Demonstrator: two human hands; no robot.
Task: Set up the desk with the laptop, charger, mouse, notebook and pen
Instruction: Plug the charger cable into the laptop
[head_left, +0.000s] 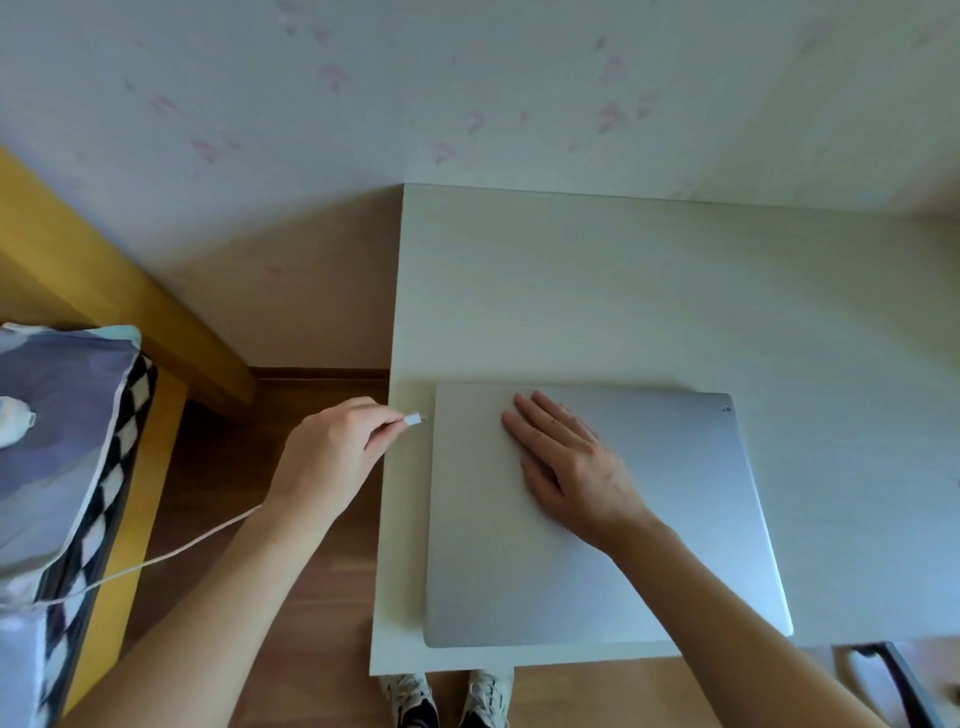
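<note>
A closed silver laptop (675, 519) lies flat on the white desk (623, 291), near its front left corner. My right hand (566, 462) rests palm down on the lid, fingers spread. My left hand (332, 457) hovers just off the desk's left edge, pinching the white charger cable near its plug (413, 419). The plug points at the laptop's left side, a short gap away. The cable (171, 551) trails back to the left over the floor. No mouse, notebook or pen is visible.
A yellow bed frame (124, 291) with a patterned pillow (62, 441) stands at the left. Wooden floor (322, 623) lies between bed and desk. The wall runs behind the desk. My shoes (447, 699) show under the desk's front edge. A dark chair part (898, 670) is at the lower right.
</note>
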